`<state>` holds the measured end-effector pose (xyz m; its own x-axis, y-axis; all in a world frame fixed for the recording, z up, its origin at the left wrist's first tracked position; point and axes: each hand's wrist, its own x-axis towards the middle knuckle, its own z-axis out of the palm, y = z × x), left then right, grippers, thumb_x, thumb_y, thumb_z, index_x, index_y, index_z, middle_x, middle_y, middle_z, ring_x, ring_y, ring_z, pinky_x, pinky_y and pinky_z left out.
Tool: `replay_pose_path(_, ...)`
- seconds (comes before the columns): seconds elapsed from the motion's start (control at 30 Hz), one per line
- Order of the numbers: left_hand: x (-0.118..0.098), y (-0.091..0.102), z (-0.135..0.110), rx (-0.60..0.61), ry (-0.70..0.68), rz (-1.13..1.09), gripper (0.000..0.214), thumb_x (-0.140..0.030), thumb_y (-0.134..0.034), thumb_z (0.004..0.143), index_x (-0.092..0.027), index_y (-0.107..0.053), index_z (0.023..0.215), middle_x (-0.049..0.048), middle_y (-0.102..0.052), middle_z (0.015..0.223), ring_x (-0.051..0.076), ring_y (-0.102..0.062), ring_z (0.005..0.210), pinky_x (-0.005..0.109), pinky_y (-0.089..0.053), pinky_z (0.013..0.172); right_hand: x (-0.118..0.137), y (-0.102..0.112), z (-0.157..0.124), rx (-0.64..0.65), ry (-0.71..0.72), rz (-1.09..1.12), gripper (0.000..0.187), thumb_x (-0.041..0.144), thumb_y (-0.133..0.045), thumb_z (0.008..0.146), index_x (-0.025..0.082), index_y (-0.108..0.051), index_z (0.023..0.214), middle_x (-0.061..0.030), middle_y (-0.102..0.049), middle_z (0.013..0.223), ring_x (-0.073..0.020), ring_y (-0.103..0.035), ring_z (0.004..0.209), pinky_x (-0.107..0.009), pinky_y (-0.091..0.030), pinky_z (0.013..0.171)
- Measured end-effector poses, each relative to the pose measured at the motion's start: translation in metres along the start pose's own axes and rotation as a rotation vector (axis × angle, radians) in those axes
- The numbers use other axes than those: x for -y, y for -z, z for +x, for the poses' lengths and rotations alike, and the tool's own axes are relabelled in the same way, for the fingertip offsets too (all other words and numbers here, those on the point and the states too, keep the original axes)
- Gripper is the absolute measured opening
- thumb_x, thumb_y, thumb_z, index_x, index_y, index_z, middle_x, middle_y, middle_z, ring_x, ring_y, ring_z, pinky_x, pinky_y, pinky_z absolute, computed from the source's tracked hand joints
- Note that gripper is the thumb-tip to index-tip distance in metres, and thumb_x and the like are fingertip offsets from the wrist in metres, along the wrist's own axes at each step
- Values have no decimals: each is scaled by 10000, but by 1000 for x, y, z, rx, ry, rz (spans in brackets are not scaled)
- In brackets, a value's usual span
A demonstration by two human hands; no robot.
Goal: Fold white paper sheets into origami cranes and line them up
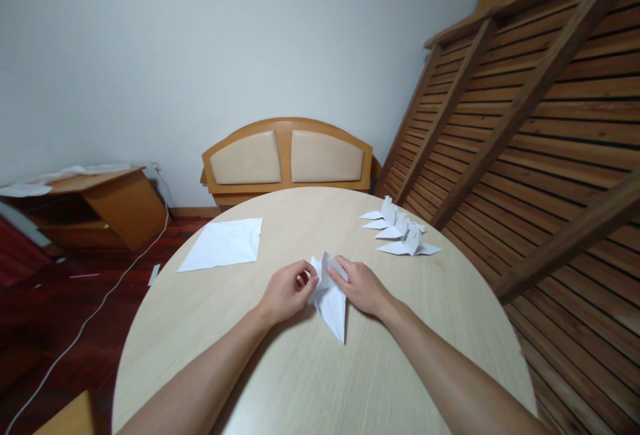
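Note:
Between my two hands is a piece of folded white paper [331, 305], its long pointed end toward me and its upper flaps standing up. My left hand [291, 290] pinches the left flap between thumb and fingers. On the other side, my right hand [364, 286] grips the right flap, its thumb on the near face and the fingers partly hidden behind the paper. The folded paper is just over the round table [280, 375]; whether its tip touches the top I cannot tell.
Several finished-looking folded paper birds [411, 242] stand in a row at the table's back right. A stack or sheet of white paper [223, 245] lies at the back left. A slatted wooden frame [500, 148] leans close on the right; a headboard [287, 155] stands behind.

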<state>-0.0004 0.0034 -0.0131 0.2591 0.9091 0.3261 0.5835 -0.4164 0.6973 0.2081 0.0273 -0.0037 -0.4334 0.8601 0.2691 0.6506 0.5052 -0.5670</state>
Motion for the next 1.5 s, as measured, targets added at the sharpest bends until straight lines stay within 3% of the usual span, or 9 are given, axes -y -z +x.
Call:
replay_pose_path(0.2, 3, -4, 3, -2, 73, -143, 187, -348, -579, 882, -172, -636, 862, 21, -667, 756, 139, -601, 651, 232, -461, 592, 3, 1, 0, 19, -5, 43, 282, 429, -415, 1009, 229, -610, 967, -19, -683, 796, -187, -645, 737, -260, -372, 659)
replay_pose_path(0.33, 3, -3, 4, -29, 79, -138, 153, -329, -566, 878, -180, -596, 866, 9, -649, 758, 130, -585, 625, 220, -435, 557, 7, 3, -2, 33, 9, 68, 310, 452, -509, 962, 226, -603, 1153, -72, -720, 971, -232, -670, 871, -292, -420, 732)
replay_pose_path(0.6, 6, -1, 3, -42, 68, 120, 58, -263, -544, 865, -219, -555, 900, -27, -624, 723, 133, -558, 615, 232, -374, 578, 7, -1, -4, 42, 71, 108, 779, 486, -773, 737, 239, -439, 1395, -119, -624, 1301, -286, -616, 1118, -374, -452, 908)
replay_pose_path(0.73, 6, -1, 3, -55, 117, 139, 92, -257, -547, 857, -227, -510, 937, -42, -610, 704, 130, -551, 594, 229, -346, 568, 7, -2, -3, 37, 91, 130, 719, 375, -791, 718, 239, -470, 1347, -111, -597, 1318, -253, -619, 1089, -372, -451, 922)
replay_pose_path(0.87, 8, -2, 3, -57, 159, 116, 144, -272, -546, 866, -227, -495, 994, -53, -608, 663, 133, -550, 566, 232, -329, 550, 9, 0, -4, 63, 37, 147, 554, 344, -789, 712, 225, -511, 1176, -55, -661, 1080, -195, -644, 859, -320, -469, 773)
replay_pose_path(1.03, 13, -2, 5, -115, 171, 1, 400, -335, -533, 903, -199, -453, 1271, -31, -669, 709, 155, -615, 609, 237, -372, 559, 10, 1, -5, 94, 96, 165, 456, 315, -793, 714, 231, -509, 1061, -19, -645, 1016, -191, -630, 902, -299, -453, 779)
replay_pose_path(1.17, 19, -3, 7, -124, 141, -13, 247, -365, -503, 927, -192, -636, 1044, 21, -710, 791, 169, -649, 692, 255, -425, 619, 11, 2, -6, 125, 129, 170, 435, 329, -796, 722, 227, -532, 1051, -29, -641, 1032, -196, -619, 918, -308, -457, 809)
replay_pose_path(1.33, 23, -3, 8, -162, 151, -15, 247, -387, -530, 909, -186, -644, 822, 27, -712, 769, 171, -654, 686, 253, -437, 619, 13, 3, -7, 154, 159, 148, 453, 419, -785, 739, 219, -546, 1068, -50, -641, 1051, -218, -603, 941, -342, -458, 853)
replay_pose_path(1.5, 22, -1, 8, -168, 210, 9, 207, -370, -551, 890, -186, -643, 915, -5, -675, 661, 163, -635, 608, 239, -399, 552, 12, 2, -7, 174, 198, 109, 476, 414, -807, 706, 215, -552, 1056, -58, -638, 1061, -236, -588, 974, -366, -450, 894)
